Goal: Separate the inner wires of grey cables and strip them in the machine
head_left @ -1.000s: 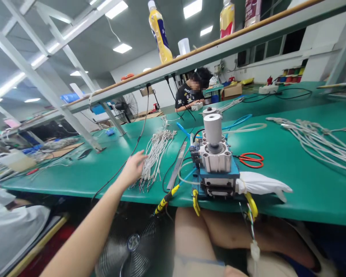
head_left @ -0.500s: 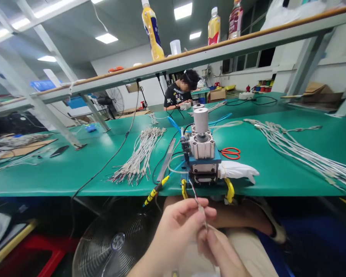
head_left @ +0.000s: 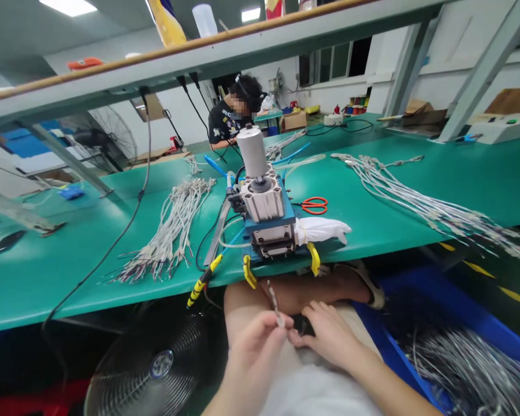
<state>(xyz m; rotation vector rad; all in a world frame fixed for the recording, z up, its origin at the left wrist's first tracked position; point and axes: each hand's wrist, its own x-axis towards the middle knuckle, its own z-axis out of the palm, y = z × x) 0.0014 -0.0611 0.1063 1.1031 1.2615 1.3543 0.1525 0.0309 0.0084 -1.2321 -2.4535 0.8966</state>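
Observation:
My left hand [head_left: 260,346] is closed in a pinch, thumb against fingers, in front of the bench edge. A thin cable end [head_left: 274,296] sticks up from its fingertips, with a small pale piece at the pinch. My right hand [head_left: 331,335] lies low over my lap, just right of the left one. Its fingers are spread, and the thumb points toward the left fingertips; whether it touches the cable is unclear. Beyond both hands, at the bench edge, stands a pneumatic press [head_left: 266,202] with a grey cylinder on top and yellow hooks at its front.
Bundles of white cables lie left [head_left: 169,231] and right [head_left: 416,196] on the green bench [head_left: 355,231]. Red-handled scissors [head_left: 315,205] and a yellow-black pen-like tool [head_left: 203,281] are near the press. Below are a fan [head_left: 162,364] and a blue bin [head_left: 398,335] of cables. A person [head_left: 229,115] sits opposite.
The view has swung right, bringing the blue bin into sight. My right hand has come away from the pinched cable, moving right with its fingers spreading. My left hand still holds the cable.

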